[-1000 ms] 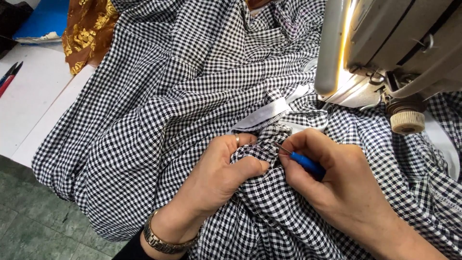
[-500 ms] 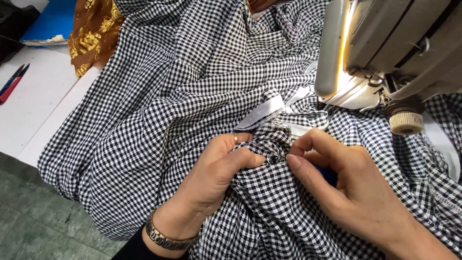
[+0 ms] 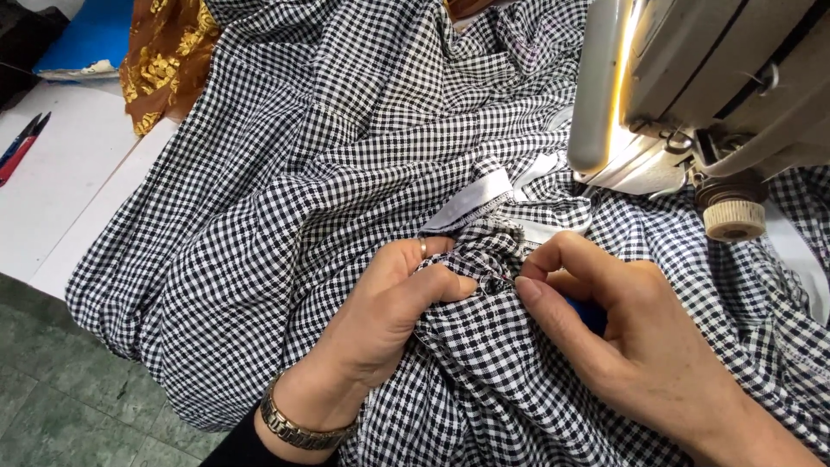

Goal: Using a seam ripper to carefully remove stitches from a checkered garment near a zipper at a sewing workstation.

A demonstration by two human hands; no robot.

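Picking at a seam in the gingham cloth [image 3: 346, 156], spread over the counter [image 3: 60, 199] beside the sewing machine [image 3: 709, 78]: left hand [image 3: 380, 320] pinching a bunched fold tight, right hand [image 3: 640, 346] curled shut round a small blue tool [image 3: 590, 313], tip buried in the gathers. Judging by the white tape [image 3: 471, 201] already showing, partly opened, more seam remaining. No packages or labels showing; only brown-gold fabric [image 3: 164, 60] and blue sheet [image 3: 86, 35] lying far left.

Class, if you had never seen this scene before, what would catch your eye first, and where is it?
The black-and-white checked cloth fills nearly the whole view. At its middle the left hand and right hand pinch a bunched seam. The pale sewing machine with its lit lamp stands at upper right.
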